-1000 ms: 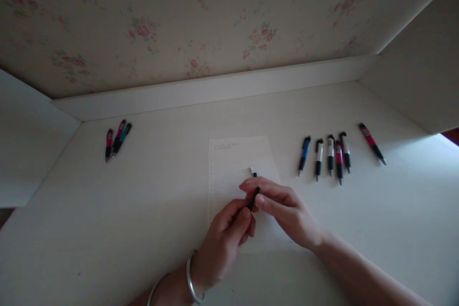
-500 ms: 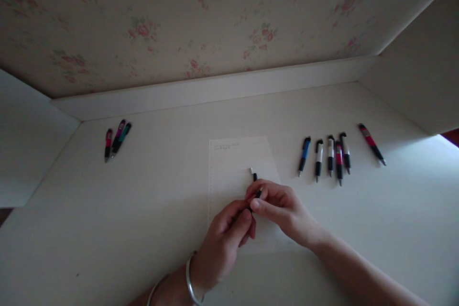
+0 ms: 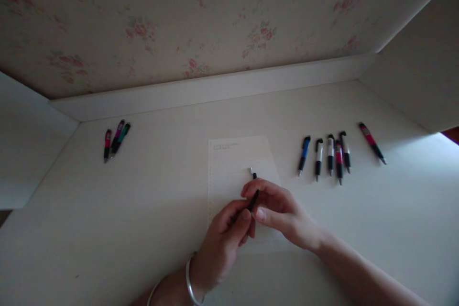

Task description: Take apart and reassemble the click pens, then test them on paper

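Observation:
My left hand (image 3: 227, 234) is closed on a dark pen part (image 3: 254, 200), whose upper end sticks out past the thumb, tilted up to the right. Just right of it, my right hand (image 3: 283, 210) has its thumb and fingers apart around the pen part's upper end, with a gap at the thumb. Under both hands is a sheet of lined paper (image 3: 229, 167) with some writing at its top. On the sheet, beyond my right fingers, lie a small silvery piece (image 3: 250, 170) and a black piece (image 3: 255, 176), the latter partly hidden by the fingers.
Right of the paper lie a blue pen (image 3: 304, 155), several white and red pens (image 3: 319, 159), and a separate red pen (image 3: 372, 143). Three coloured pens (image 3: 117, 138) rest at the far left. A low ledge (image 3: 215, 87) and side panels bound the white desk (image 3: 154, 177).
My right thumb has come away from the pen part and the fingers have spread, leaving more of the part showing. My left hand stays about where it was.

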`<action>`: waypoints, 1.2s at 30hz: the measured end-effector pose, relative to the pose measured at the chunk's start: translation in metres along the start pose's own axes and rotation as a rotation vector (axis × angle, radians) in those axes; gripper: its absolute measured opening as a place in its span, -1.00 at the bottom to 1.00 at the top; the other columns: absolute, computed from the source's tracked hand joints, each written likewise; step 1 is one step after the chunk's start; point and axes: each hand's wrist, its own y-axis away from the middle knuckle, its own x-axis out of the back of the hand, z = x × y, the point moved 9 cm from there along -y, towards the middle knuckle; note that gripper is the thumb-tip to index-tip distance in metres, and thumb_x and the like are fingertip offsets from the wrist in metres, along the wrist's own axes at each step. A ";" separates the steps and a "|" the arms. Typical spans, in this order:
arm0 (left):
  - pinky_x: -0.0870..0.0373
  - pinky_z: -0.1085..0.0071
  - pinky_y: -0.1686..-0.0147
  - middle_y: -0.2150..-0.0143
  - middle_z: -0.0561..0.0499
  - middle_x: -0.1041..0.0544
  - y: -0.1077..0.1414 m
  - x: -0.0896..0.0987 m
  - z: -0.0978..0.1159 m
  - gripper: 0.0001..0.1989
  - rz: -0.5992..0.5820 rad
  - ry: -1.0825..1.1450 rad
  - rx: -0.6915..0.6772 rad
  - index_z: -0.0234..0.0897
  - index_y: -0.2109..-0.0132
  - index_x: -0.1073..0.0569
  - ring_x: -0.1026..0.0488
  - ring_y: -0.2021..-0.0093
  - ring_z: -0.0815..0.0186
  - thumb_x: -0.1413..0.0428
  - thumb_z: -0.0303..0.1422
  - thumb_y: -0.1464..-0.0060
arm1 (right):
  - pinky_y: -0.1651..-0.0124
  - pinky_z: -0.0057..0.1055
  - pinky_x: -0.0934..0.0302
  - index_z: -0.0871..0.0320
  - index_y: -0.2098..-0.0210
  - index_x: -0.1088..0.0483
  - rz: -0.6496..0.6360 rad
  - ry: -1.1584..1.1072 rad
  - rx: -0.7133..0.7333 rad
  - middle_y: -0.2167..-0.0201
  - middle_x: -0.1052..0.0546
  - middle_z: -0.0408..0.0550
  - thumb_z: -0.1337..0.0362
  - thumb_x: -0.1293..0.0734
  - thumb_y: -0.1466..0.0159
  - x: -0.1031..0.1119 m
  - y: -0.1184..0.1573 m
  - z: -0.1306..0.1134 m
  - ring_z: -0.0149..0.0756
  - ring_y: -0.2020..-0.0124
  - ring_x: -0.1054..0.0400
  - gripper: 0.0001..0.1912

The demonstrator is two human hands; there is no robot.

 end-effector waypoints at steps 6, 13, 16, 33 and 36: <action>-0.05 0.46 0.50 0.47 0.12 -0.28 0.000 0.001 0.000 -0.70 0.005 -0.020 0.007 -0.31 0.21 -0.44 -0.12 0.48 0.43 -0.05 -0.14 -0.34 | 0.07 -0.36 -0.31 0.15 0.45 -0.52 0.075 0.189 0.094 0.22 -0.56 -0.02 0.12 -0.41 -0.33 0.008 -0.001 -0.013 -0.28 0.18 -0.45 -0.72; -0.02 0.45 0.51 0.49 0.13 -0.24 0.000 0.001 0.000 -0.69 0.008 0.005 -0.001 -0.32 0.17 -0.44 -0.08 0.50 0.42 -0.04 -0.13 -0.34 | -0.05 -0.27 -0.30 0.09 0.13 -0.57 0.077 0.223 0.059 0.04 -0.55 0.03 0.07 -0.38 -0.34 0.010 0.000 -0.009 -0.19 0.02 -0.43 -0.75; -0.05 0.45 0.49 0.47 0.11 -0.26 0.002 0.000 0.000 -0.69 -0.004 -0.043 0.002 -0.31 0.21 -0.43 -0.12 0.47 0.41 -0.04 -0.15 -0.35 | 0.13 -0.35 -0.36 0.14 0.46 -0.48 0.077 0.150 0.077 0.26 -0.55 -0.04 0.15 -0.45 -0.28 0.008 0.000 -0.009 -0.27 0.23 -0.46 -0.75; -0.05 0.44 0.50 0.48 0.11 -0.27 0.001 0.001 0.000 -0.64 -0.006 -0.068 0.006 -0.29 0.24 -0.42 -0.10 0.49 0.41 -0.03 -0.07 -0.33 | 0.09 -0.34 -0.34 0.10 0.20 -0.59 0.047 0.221 0.086 0.17 -0.57 0.01 0.09 -0.37 -0.36 0.006 0.000 -0.012 -0.26 0.18 -0.46 -0.76; -0.06 0.44 0.49 0.47 0.08 -0.32 0.001 -0.002 0.001 -0.61 -0.047 -0.115 0.001 -0.30 0.27 -0.41 -0.13 0.49 0.40 0.01 -0.06 -0.35 | 0.13 -0.38 -0.33 0.12 0.45 -0.56 0.043 0.233 0.114 0.31 -0.58 -0.05 0.18 -0.42 -0.33 0.008 0.000 -0.014 -0.31 0.28 -0.46 -0.75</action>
